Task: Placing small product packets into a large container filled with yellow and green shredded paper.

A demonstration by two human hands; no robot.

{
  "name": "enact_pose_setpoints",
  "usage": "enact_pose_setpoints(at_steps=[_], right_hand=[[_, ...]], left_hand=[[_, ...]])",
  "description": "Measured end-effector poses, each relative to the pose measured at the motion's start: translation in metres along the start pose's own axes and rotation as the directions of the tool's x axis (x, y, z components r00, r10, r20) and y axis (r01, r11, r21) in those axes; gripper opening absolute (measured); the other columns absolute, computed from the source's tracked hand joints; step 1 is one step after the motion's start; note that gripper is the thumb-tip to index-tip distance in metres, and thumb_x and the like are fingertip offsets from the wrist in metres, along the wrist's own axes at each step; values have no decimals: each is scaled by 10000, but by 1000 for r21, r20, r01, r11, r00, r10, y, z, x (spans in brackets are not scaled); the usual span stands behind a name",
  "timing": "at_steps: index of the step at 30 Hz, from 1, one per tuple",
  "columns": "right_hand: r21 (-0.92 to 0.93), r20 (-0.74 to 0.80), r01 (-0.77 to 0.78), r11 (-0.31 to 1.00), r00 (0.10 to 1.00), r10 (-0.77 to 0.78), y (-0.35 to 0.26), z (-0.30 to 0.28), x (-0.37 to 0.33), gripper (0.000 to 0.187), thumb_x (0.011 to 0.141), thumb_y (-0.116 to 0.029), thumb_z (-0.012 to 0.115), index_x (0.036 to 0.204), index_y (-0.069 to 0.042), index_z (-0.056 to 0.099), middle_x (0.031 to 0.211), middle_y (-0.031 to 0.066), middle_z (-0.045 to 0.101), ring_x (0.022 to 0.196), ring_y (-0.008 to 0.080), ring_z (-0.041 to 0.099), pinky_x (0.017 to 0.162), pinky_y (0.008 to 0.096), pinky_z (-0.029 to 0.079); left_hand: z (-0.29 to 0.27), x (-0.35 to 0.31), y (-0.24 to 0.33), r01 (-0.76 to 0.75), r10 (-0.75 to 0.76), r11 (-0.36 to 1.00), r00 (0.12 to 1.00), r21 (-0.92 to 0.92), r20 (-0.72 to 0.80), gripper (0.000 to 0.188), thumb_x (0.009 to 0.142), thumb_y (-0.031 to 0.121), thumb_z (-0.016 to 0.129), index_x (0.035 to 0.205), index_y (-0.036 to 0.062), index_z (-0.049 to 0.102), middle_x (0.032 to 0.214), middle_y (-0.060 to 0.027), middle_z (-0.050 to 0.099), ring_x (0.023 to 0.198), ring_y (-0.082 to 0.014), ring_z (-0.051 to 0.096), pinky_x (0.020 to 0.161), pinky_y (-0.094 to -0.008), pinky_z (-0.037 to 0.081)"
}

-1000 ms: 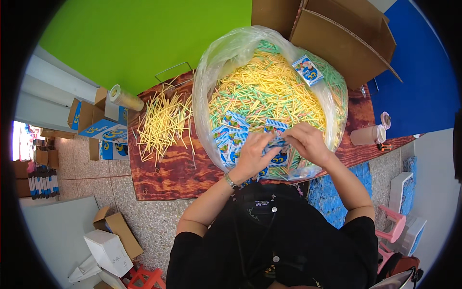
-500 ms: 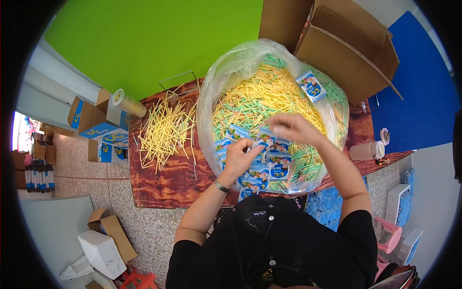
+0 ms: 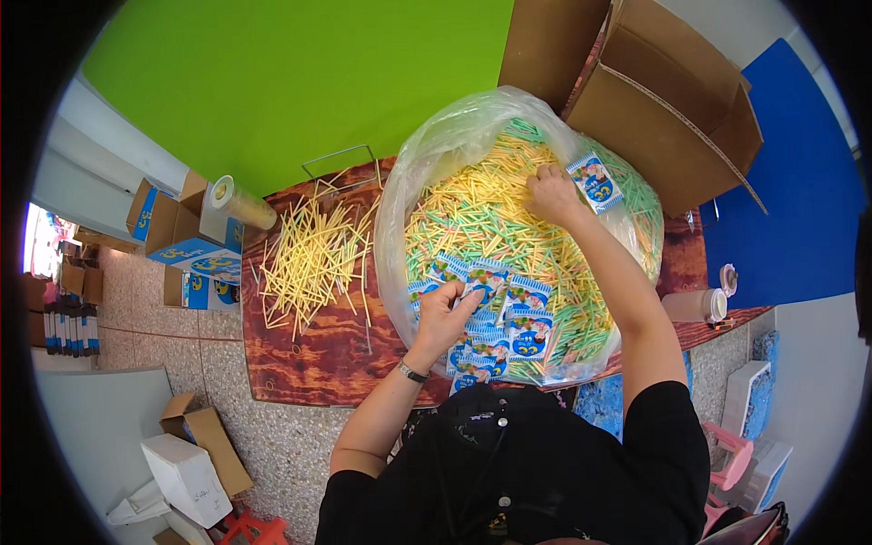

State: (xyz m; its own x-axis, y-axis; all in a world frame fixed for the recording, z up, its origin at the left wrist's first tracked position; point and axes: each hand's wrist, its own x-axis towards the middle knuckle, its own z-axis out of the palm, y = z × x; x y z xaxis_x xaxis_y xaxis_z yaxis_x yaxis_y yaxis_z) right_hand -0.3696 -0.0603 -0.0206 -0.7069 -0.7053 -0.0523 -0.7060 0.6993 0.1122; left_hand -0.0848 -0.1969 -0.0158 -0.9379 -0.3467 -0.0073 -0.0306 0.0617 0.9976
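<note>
A big clear plastic bag (image 3: pixel 396 227) lies spread on the table, full of short thin sticks (image 3: pixel 481 195) in yellow, green and pink. Small blue-and-white packets (image 3: pixel 530 334) overlap on the near side of the pile. Among them, my left hand (image 3: pixel 441 316) is closed with thumb and finger on the edge of one packet (image 3: pixel 490 277). Farther off to the right, my right hand (image 3: pixel 552 194) rests on the yellow sticks with its fingers curled down. Whatever lies under those fingertips is hidden. Close by that hand, a single packet (image 3: pixel 595 182) sits on the bag's right side.
Longer yellow sticks (image 3: pixel 313 259) are heaped on the red-brown table (image 3: pixel 300 368) at left, near a wire stand (image 3: pixel 341 159) and a clear round tub (image 3: pixel 243 202). Open cardboard boxes (image 3: pixel 658 118) stand behind the bag. A lidded cup (image 3: pixel 695 305) is at right.
My right hand has moved away from the packets, up and across to the yellow sticks near the single packet. My left hand stays among the packets, slightly lower in the picture.
</note>
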Motion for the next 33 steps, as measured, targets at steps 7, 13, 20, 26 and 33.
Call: enact_pose_setpoints(at_steps=[7, 13, 20, 26, 33], right_hand=[[42, -64, 43, 998, 997, -40, -4, 6, -6, 293, 809, -201, 572, 1033, -26, 643, 1136, 178, 557, 1148, 331, 495, 967, 503, 401], [100, -68, 27, 995, 997, -21, -6, 9, -11, 286, 822, -204, 591, 1044, -23, 614, 1114, 178, 552, 1136, 342, 491, 952, 503, 392], [129, -239, 109, 986, 968, -76, 7, 12, -18, 232, 884, -216, 592, 1058, -63, 574, 1100, 150, 580, 1145, 329, 490, 968, 483, 378], [171, -363, 120, 978, 930, -51, 20, -16, -24, 158, 931, -215, 556, 988, -67, 542, 1015, 177, 642, 1003, 359, 572, 897, 474, 433], [962, 249, -251, -106, 968, -37, 37, -32, -54, 244, 1035, -323, 441, 952, -101, 502, 797, -13, 541, 740, 112, 581, 636, 285, 511]], left_hand=[[6, 2, 15, 9, -9, 999, 1000, 42, 0, 214, 889, 169, 694, 769, 5, 625, 658, 69, 537, 609, -9, 414, 515, -211, 339], [2, 0, 2, 28, -30, 997, 999, 73, 27, 180, 899, 167, 682, 859, -8, 669, 710, 56, 597, 634, -4, 460, 537, -200, 374], [6, -1, 17, -24, 25, 998, 1000, 66, -13, 274, 878, 224, 703, 757, -5, 611, 593, 20, 513, 565, -39, 415, 487, -249, 341], [7, 0, 24, -40, 40, 993, 999, 113, 2, 212, 897, 192, 683, 778, 21, 642, 631, 76, 501, 593, -9, 384, 498, -220, 319], [21, 18, 30, 53, -44, 989, 997, -137, 63, 156, 945, 145, 610, 928, 2, 669, 813, 29, 633, 724, -35, 535, 634, -226, 443]])
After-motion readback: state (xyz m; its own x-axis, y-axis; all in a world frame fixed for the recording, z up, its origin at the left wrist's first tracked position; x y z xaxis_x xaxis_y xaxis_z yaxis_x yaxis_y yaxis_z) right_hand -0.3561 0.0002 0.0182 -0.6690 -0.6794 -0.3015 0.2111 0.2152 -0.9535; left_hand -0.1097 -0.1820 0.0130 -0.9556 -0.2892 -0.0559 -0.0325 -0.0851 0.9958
